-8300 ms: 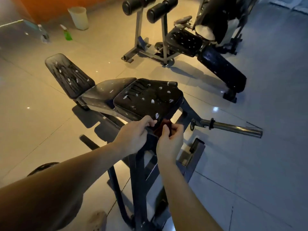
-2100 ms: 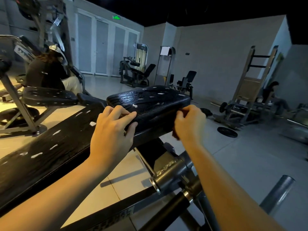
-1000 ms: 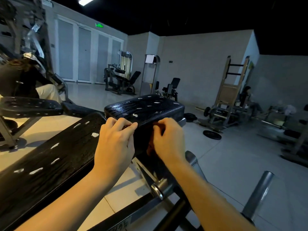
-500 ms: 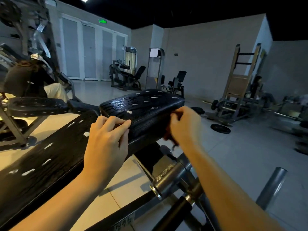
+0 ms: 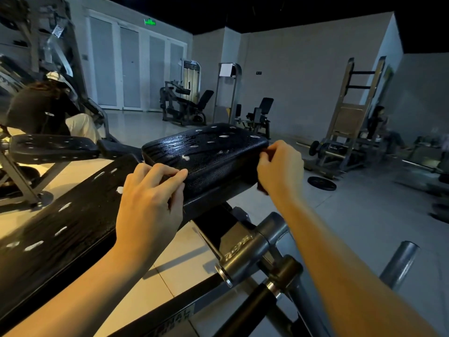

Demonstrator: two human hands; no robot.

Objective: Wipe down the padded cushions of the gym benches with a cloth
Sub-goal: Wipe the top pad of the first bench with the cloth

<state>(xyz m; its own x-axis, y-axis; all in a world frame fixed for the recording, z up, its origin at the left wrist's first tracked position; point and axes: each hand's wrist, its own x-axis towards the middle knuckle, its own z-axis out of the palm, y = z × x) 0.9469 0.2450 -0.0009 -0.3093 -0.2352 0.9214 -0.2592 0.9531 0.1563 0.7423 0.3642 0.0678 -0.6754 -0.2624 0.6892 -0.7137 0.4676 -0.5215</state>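
Long black back pad [image 5: 60,227] runs across lower left, speckled with white flecks. Seat cushion [image 5: 206,154] sits just beyond it at centre, black, glossy, also flecked. Grey steel frame [image 5: 245,254] is below the cushion, with a tube sticking out to the lower right. Seated person [image 5: 41,113] is far left, on another machine. Left hand [image 5: 150,203] grips the cushion's near left corner, fingers curled over the top edge, thumb on the side. Right hand [image 5: 279,171] is at the cushion's right end, fingers bunched tight around the cloth. Weight plate [image 5: 322,183] lies flat on the floor at right. Cloth [image 5: 260,188] is dark reddish and mostly hidden, only an edge showing under the right hand against the cushion's side.
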